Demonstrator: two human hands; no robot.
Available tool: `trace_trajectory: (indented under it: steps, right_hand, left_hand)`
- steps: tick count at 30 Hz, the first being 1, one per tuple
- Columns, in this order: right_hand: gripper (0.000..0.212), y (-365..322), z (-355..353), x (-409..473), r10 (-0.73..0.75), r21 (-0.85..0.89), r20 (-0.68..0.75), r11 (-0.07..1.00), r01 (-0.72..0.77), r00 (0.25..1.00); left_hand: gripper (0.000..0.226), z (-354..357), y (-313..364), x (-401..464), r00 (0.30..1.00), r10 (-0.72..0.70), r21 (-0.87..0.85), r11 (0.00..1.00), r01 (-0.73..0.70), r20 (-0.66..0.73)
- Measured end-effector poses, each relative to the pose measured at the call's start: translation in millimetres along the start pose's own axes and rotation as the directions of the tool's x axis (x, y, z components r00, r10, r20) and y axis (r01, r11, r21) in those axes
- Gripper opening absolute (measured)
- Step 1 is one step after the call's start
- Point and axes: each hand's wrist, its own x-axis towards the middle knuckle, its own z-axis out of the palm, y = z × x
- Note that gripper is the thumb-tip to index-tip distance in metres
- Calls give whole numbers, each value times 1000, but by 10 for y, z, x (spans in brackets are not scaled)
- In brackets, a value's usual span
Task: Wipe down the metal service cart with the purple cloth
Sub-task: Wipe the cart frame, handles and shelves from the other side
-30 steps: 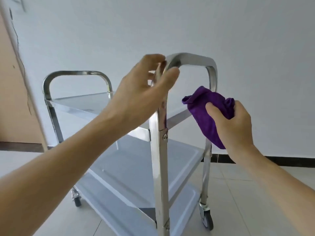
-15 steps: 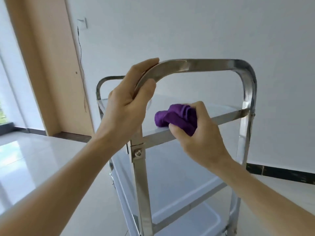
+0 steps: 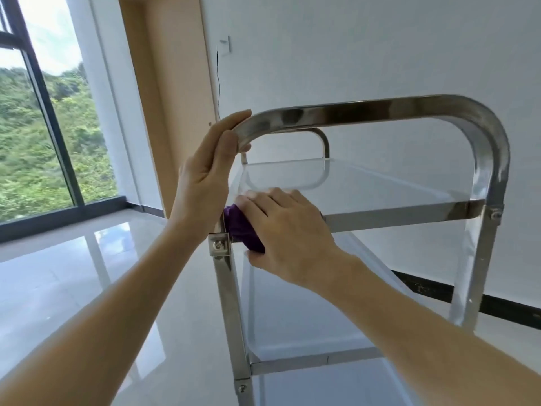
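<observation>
A bare, unfurnished room: glossy tiled floor, white wall, tall window

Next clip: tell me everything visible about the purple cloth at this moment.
The purple cloth is a deep violet, soft-looking fabric, bunched into a wad. Only a small part shows; the rest is hidden under the right hand, which presses it against the near-left corner of the shiny metal service cart, at the top shelf's front rim beside the bolted upright bracket. The left hand grips the curved handle above and does not clearly touch the cloth.
</observation>
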Motion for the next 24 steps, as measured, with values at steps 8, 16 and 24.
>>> trace_trajectory:
  steps: [8,16,24]
  right_hand:
    - [57,168,150,-122,-56,-62,-206,997,44,977]
    - [48,492,259,-399,104,-77,-363,987,-142,926]
    - [47,-74,408,90,-63,-79,-262,996,44,963]
  left_hand:
    - [33,-193,-161,19,999,52,25,998,-51,-16]
    - [33,-58,-201,28,997,53,16,999,-52,-55]
    - [31,-203,-327,42,996,83,41,996,-81,-37]
